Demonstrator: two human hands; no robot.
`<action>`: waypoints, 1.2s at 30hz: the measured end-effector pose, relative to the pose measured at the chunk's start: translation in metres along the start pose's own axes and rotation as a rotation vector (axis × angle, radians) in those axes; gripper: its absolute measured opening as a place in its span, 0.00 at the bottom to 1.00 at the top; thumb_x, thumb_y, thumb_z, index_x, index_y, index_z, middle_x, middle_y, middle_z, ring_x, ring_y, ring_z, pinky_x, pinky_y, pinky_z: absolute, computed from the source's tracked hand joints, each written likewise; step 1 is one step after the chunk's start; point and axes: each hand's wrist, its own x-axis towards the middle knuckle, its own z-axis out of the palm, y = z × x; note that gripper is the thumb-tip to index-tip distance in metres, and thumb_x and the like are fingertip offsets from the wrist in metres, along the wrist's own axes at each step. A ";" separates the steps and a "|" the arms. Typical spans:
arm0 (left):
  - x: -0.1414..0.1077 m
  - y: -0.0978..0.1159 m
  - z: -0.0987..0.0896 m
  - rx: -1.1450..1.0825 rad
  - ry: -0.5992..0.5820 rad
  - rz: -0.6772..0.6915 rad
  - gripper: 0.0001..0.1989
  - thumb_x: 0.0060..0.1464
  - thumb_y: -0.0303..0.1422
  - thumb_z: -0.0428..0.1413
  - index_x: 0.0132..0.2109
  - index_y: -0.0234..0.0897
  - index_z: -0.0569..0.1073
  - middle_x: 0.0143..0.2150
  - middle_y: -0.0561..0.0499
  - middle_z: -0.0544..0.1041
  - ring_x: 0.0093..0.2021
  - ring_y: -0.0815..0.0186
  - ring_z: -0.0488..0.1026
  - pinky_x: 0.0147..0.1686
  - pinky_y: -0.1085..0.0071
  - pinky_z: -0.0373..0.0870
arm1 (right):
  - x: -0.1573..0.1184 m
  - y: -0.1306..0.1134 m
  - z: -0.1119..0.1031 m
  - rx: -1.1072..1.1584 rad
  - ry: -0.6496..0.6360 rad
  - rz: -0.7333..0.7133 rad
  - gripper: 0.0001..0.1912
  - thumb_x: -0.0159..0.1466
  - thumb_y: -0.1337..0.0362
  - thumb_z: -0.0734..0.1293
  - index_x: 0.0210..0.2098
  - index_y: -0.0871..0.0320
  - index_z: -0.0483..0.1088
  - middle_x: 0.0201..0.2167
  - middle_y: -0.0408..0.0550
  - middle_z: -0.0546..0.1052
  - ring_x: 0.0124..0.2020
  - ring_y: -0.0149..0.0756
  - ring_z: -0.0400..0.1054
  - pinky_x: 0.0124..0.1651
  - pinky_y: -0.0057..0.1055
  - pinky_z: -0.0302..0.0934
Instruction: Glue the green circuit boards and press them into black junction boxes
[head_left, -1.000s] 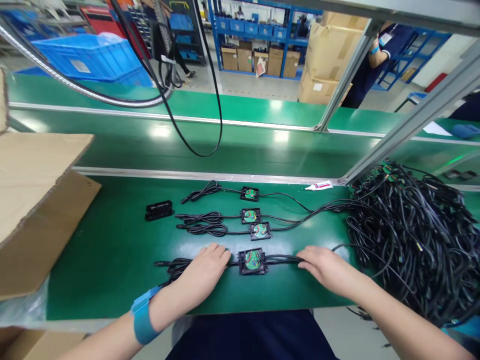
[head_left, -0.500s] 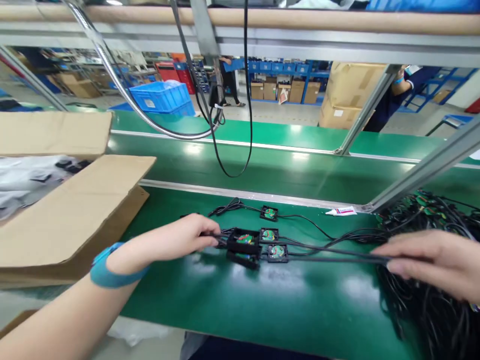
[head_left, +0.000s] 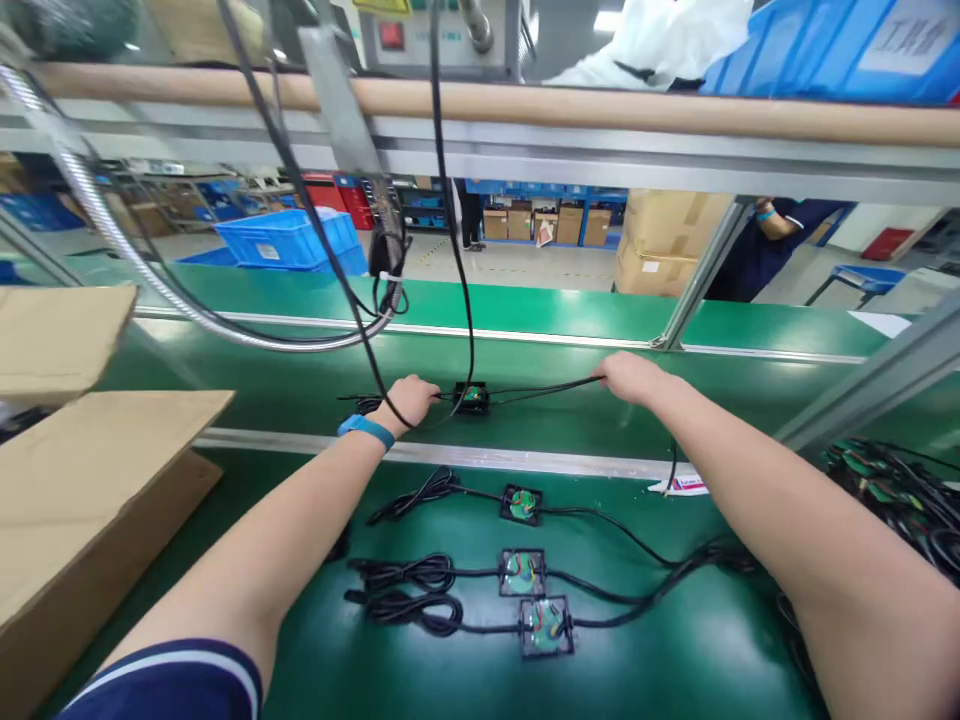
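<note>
Both arms reach to the green strip beyond the metal rail. My left hand [head_left: 411, 398] is closed on black cables just left of a small black case [head_left: 472, 397] with a green board inside. On the right, my right hand [head_left: 627, 378] pinches the cables running out of that case. Nearer me, three open black cases lie on the green table: one at the back [head_left: 521, 504], one in the middle [head_left: 523, 573], one at the front [head_left: 546, 627]. Coiled black cable [head_left: 416, 590] lies left of them.
An open cardboard box [head_left: 105, 480] stands at left. A tangled cable pile [head_left: 896, 500] lies at right, with a white tube [head_left: 686, 486] near the rail [head_left: 480, 455]. Black cords [head_left: 456, 230] and a metal hose [head_left: 142, 270] hang in front. A person [head_left: 757, 245] stands beyond.
Both hands have moved away from me, past the rail, carrying the cables and case from above the near table. The camera view has tilted up, and the three cases nearer me are now uncovered.
</note>
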 end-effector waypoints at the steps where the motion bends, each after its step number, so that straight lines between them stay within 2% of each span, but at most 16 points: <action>1: 0.011 -0.002 0.006 0.026 0.014 -0.013 0.11 0.59 0.31 0.51 0.37 0.35 0.79 0.36 0.39 0.80 0.46 0.51 0.72 0.45 0.63 0.64 | 0.013 0.007 0.003 -0.007 0.005 0.017 0.18 0.66 0.69 0.64 0.52 0.57 0.78 0.47 0.58 0.80 0.50 0.45 0.74 0.49 0.32 0.64; 4: 0.038 -0.007 0.025 0.080 0.017 -0.034 0.13 0.61 0.29 0.49 0.37 0.32 0.78 0.38 0.36 0.79 0.50 0.50 0.69 0.46 0.61 0.62 | 0.044 0.037 0.013 -0.031 0.006 0.102 0.18 0.67 0.68 0.63 0.55 0.57 0.76 0.50 0.60 0.79 0.52 0.47 0.72 0.51 0.33 0.64; 7: 0.053 -0.010 0.043 0.098 0.002 -0.043 0.14 0.62 0.27 0.46 0.41 0.28 0.77 0.38 0.37 0.77 0.49 0.54 0.67 0.49 0.60 0.59 | 0.064 0.069 0.027 -0.053 -0.024 0.204 0.19 0.69 0.65 0.62 0.57 0.55 0.74 0.54 0.58 0.77 0.54 0.48 0.71 0.51 0.35 0.63; 10: 0.059 -0.010 0.057 0.103 -0.006 -0.044 0.17 0.66 0.30 0.43 0.44 0.25 0.75 0.39 0.37 0.76 0.49 0.55 0.64 0.52 0.56 0.57 | 0.068 0.088 0.050 -0.084 -0.073 0.297 0.19 0.70 0.65 0.60 0.58 0.56 0.73 0.54 0.59 0.76 0.55 0.48 0.70 0.52 0.37 0.62; 12: 0.059 -0.009 0.062 0.109 -0.007 -0.042 0.19 0.67 0.32 0.41 0.45 0.24 0.74 0.41 0.36 0.75 0.50 0.53 0.64 0.53 0.54 0.57 | 0.062 0.090 0.067 -0.101 -0.121 0.342 0.19 0.70 0.67 0.59 0.56 0.59 0.74 0.52 0.62 0.77 0.53 0.49 0.71 0.52 0.40 0.61; 15: 0.052 -0.004 0.062 0.123 0.000 -0.044 0.19 0.67 0.35 0.43 0.46 0.23 0.73 0.44 0.34 0.74 0.52 0.51 0.64 0.53 0.53 0.58 | 0.039 0.080 0.086 -0.115 -0.153 0.342 0.19 0.67 0.70 0.61 0.55 0.61 0.74 0.51 0.63 0.77 0.54 0.52 0.69 0.56 0.45 0.58; 17: 0.044 -0.001 0.060 0.164 0.034 -0.047 0.20 0.66 0.35 0.44 0.51 0.21 0.70 0.47 0.32 0.73 0.54 0.49 0.63 0.52 0.53 0.59 | 0.016 0.073 0.090 -0.122 -0.121 0.309 0.22 0.67 0.71 0.59 0.58 0.62 0.70 0.55 0.64 0.74 0.59 0.54 0.64 0.58 0.47 0.55; 19: 0.034 0.002 0.058 0.225 0.093 -0.035 0.21 0.65 0.35 0.45 0.56 0.19 0.67 0.50 0.29 0.72 0.56 0.46 0.63 0.52 0.54 0.60 | -0.016 0.066 0.090 -0.117 -0.106 0.260 0.23 0.67 0.72 0.57 0.59 0.62 0.69 0.57 0.63 0.72 0.61 0.53 0.61 0.59 0.45 0.55; 23: 0.005 0.006 0.060 0.260 0.194 0.016 0.24 0.64 0.35 0.45 0.60 0.21 0.64 0.53 0.29 0.71 0.59 0.44 0.63 0.53 0.54 0.62 | -0.094 0.050 0.097 -0.060 -0.240 0.178 0.17 0.62 0.72 0.63 0.48 0.59 0.76 0.47 0.58 0.77 0.49 0.47 0.71 0.50 0.36 0.61; 26: -0.021 0.010 0.063 0.197 0.214 -0.002 0.25 0.64 0.38 0.42 0.60 0.24 0.66 0.55 0.30 0.71 0.59 0.44 0.64 0.52 0.52 0.65 | -0.139 0.036 0.114 -0.017 -0.283 0.187 0.18 0.61 0.72 0.65 0.49 0.59 0.76 0.45 0.58 0.78 0.46 0.46 0.73 0.49 0.35 0.63; 29: -0.046 0.015 0.062 0.133 0.206 -0.003 0.28 0.64 0.41 0.40 0.58 0.23 0.69 0.55 0.30 0.73 0.56 0.43 0.68 0.50 0.52 0.68 | -0.157 0.027 0.129 0.021 -0.249 0.277 0.17 0.65 0.70 0.62 0.50 0.63 0.75 0.47 0.62 0.77 0.51 0.49 0.72 0.52 0.36 0.63; 32: -0.070 0.021 0.059 0.076 0.165 0.025 0.32 0.63 0.46 0.39 0.56 0.23 0.72 0.53 0.30 0.76 0.55 0.41 0.70 0.49 0.50 0.69 | -0.158 0.026 0.137 0.072 -0.238 0.424 0.15 0.65 0.67 0.63 0.48 0.65 0.76 0.48 0.64 0.77 0.50 0.50 0.73 0.51 0.37 0.64; 36: -0.100 0.032 0.057 -0.052 0.133 0.072 0.33 0.63 0.49 0.40 0.55 0.26 0.73 0.54 0.31 0.76 0.57 0.42 0.69 0.54 0.47 0.67 | -0.158 0.032 0.143 0.133 -0.242 0.621 0.17 0.65 0.67 0.62 0.50 0.68 0.75 0.48 0.66 0.78 0.49 0.48 0.75 0.49 0.35 0.66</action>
